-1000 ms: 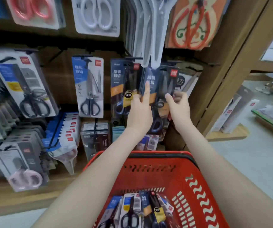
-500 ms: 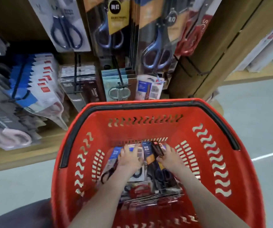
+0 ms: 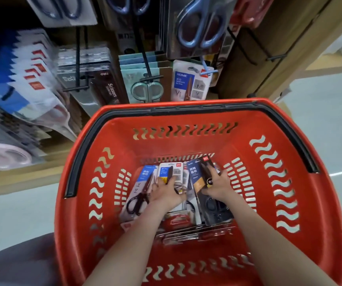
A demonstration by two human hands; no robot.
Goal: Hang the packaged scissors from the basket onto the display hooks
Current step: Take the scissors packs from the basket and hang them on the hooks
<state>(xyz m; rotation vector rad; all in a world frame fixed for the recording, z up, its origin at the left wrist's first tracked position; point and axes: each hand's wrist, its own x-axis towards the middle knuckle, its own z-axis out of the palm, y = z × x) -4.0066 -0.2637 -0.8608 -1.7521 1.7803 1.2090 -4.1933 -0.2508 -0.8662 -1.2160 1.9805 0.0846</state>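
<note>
Two hands: both inside the red slotted plastic basket [image 3: 186, 145].
Left hand [image 3: 166, 193]: fingers bent over a white-carded scissors pack [image 3: 164, 169], 11 o'clock in the pile; grip unclear.
Right hand [image 3: 217, 186]: clasps a dark blue-and-orange scissors pack [image 3: 195, 172], 1 o'clock.
Far, 12 o'clock: black wire display hooks [image 3: 145, 58] carrying hung scissors packs.

Left hand [image 3: 166, 191] beside gripping right hand [image 3: 217, 185]
</note>
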